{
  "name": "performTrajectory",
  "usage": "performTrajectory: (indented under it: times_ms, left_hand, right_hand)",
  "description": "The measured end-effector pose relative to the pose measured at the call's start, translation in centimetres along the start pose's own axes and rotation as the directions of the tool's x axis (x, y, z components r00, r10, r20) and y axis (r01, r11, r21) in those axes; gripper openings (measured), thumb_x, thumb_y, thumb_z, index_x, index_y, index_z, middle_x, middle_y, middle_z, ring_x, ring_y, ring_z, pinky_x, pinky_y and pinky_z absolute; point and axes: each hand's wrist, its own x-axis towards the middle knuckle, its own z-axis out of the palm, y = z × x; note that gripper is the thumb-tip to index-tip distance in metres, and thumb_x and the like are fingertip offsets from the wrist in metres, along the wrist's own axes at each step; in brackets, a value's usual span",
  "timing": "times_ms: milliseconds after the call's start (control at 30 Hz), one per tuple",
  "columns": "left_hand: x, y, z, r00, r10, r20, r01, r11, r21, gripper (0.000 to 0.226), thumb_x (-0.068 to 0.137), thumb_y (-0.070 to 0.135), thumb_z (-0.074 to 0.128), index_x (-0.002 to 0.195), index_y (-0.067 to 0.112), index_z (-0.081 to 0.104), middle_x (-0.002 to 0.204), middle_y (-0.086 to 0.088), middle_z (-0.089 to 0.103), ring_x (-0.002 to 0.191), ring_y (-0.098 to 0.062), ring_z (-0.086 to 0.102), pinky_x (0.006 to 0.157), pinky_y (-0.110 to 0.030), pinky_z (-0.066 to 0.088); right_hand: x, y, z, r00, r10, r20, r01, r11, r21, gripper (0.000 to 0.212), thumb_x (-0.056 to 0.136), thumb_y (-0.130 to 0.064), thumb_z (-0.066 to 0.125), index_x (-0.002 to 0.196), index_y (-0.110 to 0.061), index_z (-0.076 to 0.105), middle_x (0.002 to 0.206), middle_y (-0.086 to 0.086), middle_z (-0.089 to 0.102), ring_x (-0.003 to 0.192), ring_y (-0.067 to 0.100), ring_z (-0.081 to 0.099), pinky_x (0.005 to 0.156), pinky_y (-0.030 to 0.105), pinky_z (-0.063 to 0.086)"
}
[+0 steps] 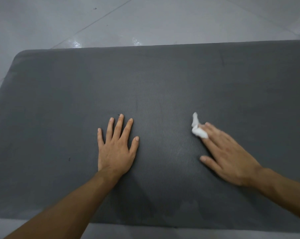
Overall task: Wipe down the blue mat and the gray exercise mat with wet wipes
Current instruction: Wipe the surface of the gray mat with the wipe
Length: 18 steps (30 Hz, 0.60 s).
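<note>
The gray exercise mat (pixel 163 80) lies flat on a pale tiled floor (pixel 145 19) and fills most of the frame. Its far edge runs across the upper third and its rounded corner sits at upper left. A narrow strip of floor shows along the bottom edge, below the mat's near edge.

The left hand (pixel 115 150) rests palm down on the mat, left of centre. Its grip is open, with all fingers straight, spread and holding nothing.

The right hand (pixel 232 157) lies at centre right, angled toward the upper left. Its fingers are extended and press a crumpled white wet wipe (pixel 198 132) against the mat. The thumb is stretched out to the side, clear of the wipe. The grip is flat, not curled around the wipe. The fingertips are blurred, so the exact contact cannot be resolved. Part of the wipe protrudes beyond the fingertips.

Both forearms enter from the lower corners and cover the near part of the mat.

A small dark speck (pixel 69 159) sits on the mat left of the left forearm. Dark joint lines cross the tiles at upper left, and bright glints mark the floor just beyond the mat's far edge.
</note>
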Motion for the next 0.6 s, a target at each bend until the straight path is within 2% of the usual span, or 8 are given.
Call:
performTrajectory:
  times_ms: [167, 267, 333, 400, 467, 600]
  left_hand:
    - [0.0, 0.1, 0.1, 1.000, -0.001, -0.006, 0.001, 1.000, -0.003, 0.068, 0.102, 0.064, 0.010, 0.165, 0.038, 0.008, 0.174, 0.009, -0.001, 0.160, -0.017, -0.009, 0.127, -0.058, 0.000]
    - [0.0, 0.2, 0.1, 1.000, -0.004, -0.010, 0.004, 1.000, -0.003, 0.068, 0.102, 0.063, 0.011, 0.165, 0.038, 0.009, 0.174, 0.008, -0.001, 0.160, -0.017, -0.009, 0.127, -0.058, -0.001]
    - [0.0, 0.2, 0.1, 1.000, -0.005, -0.013, 0.004, 1.000, -0.011, 0.068, 0.102, 0.063, 0.012, 0.165, 0.037, 0.011, 0.174, 0.008, 0.000, 0.160, -0.017, -0.008, 0.127, -0.059, -0.001]
    - [0.0, 0.1, 0.0, 1.000, -0.003, -0.008, 0.003, 1.000, -0.012, 0.068, 0.102, 0.063, 0.011, 0.165, 0.037, 0.011, 0.174, 0.008, 0.000, 0.160, -0.017, -0.008, 0.127, -0.059, -0.001]
    - [0.0, 0.1, 0.0, 1.000, 0.004, -0.003, -0.004, 1.000, -0.016, 0.069, 0.102, 0.064, 0.010, 0.165, 0.037, 0.011, 0.174, 0.007, 0.000, 0.160, -0.017, -0.009, 0.127, -0.060, 0.000]
    - [0.1, -0.1, -0.2, 1.000, 0.009, 0.002, -0.009, 0.999, -0.032, 0.069, 0.101, 0.064, 0.010, 0.165, 0.037, 0.013, 0.174, 0.008, 0.000, 0.160, -0.016, -0.009, 0.127, -0.059, -0.001]
  right_hand:
    - [-3.0, -4.8, 1.6, 0.963, -0.254, 0.092, 0.262, 0.962, -0.078, 0.080, 0.105, -0.066, 0.035, 0.164, -0.013, 0.025, 0.173, 0.004, 0.016, 0.160, 0.024, 0.010, 0.125, 0.044, 0.015]
    - [-3.0, -5.5, 1.5, 0.935, -0.331, 0.124, 0.345, 0.931, -0.116, 0.077, 0.104, -0.069, 0.034, 0.160, -0.016, 0.037, 0.173, 0.002, 0.016, 0.161, 0.024, 0.010, 0.122, 0.051, 0.017]
    - [-2.1, -5.0, 1.3, 0.934, -0.337, 0.122, 0.352, 0.927, -0.131, 0.076, 0.105, -0.069, 0.033, 0.161, -0.017, 0.035, 0.173, 0.001, 0.016, 0.161, 0.022, 0.008, 0.123, 0.050, 0.017]
    - [-0.4, -4.0, 0.9, 0.961, -0.260, 0.096, 0.271, 0.954, -0.131, 0.078, 0.106, -0.067, 0.030, 0.165, -0.017, 0.025, 0.173, 0.000, 0.015, 0.161, 0.020, 0.006, 0.126, 0.048, 0.015]
    - [1.9, -2.7, 0.3, 0.993, -0.109, 0.046, 0.114, 0.985, -0.127, 0.078, 0.106, -0.067, 0.022, 0.166, -0.017, 0.017, 0.174, 0.000, 0.014, 0.161, 0.018, 0.003, 0.128, 0.045, 0.012]
    - [7.0, -0.4, -0.5, 0.986, 0.161, -0.054, -0.165, 0.983, -0.083, 0.082, 0.103, -0.068, 0.010, 0.165, -0.015, 0.020, 0.174, 0.000, 0.010, 0.161, 0.016, 0.002, 0.130, 0.041, 0.008]
